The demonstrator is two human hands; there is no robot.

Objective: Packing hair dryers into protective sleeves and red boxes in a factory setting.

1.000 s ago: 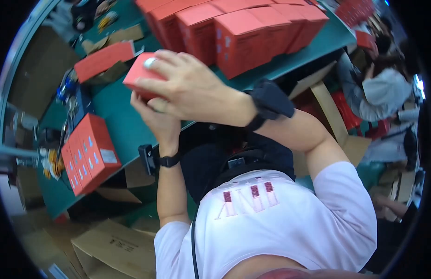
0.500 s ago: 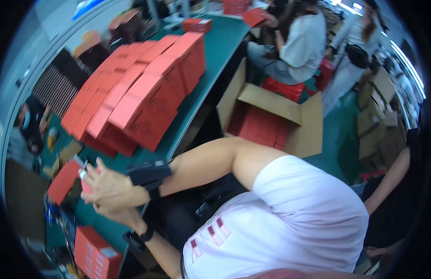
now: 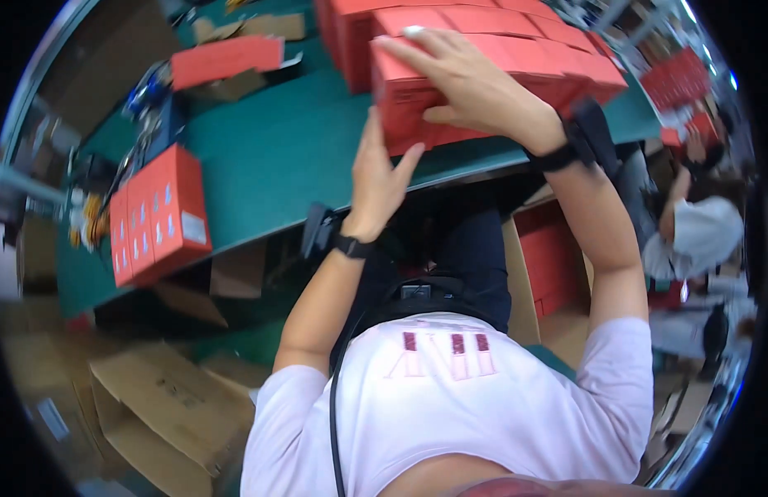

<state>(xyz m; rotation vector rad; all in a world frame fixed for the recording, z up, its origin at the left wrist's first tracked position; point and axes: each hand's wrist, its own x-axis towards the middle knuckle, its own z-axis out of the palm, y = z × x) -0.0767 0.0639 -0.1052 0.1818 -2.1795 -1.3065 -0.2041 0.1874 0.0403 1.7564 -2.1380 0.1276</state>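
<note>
A long stack of red cardboard boxes (image 3: 516,51) stands on the green table, top centre to right. My right hand (image 3: 475,87) lies over the near left end box (image 3: 400,98), fingers spread across its top and thumb against its front. At the lower left corner of that same box is my left hand (image 3: 380,178), its fingers upright along the side and its thumb held apart. Both hands touch the box with outstretched fingers. Black straps with small dark devices sit on both wrists.
On the green table (image 3: 260,149) are a red carton piece (image 3: 226,62) at far left and a block of red boxes (image 3: 160,215) by the left edge. Brown cartons (image 3: 168,398) lie on the floor at left. An open carton (image 3: 553,257) holds red boxes at right, near a seated co-worker (image 3: 707,236).
My view has turned left. Both hands, earlier together around a small reddish item at the table's left part, are now at the end box of the stack.
</note>
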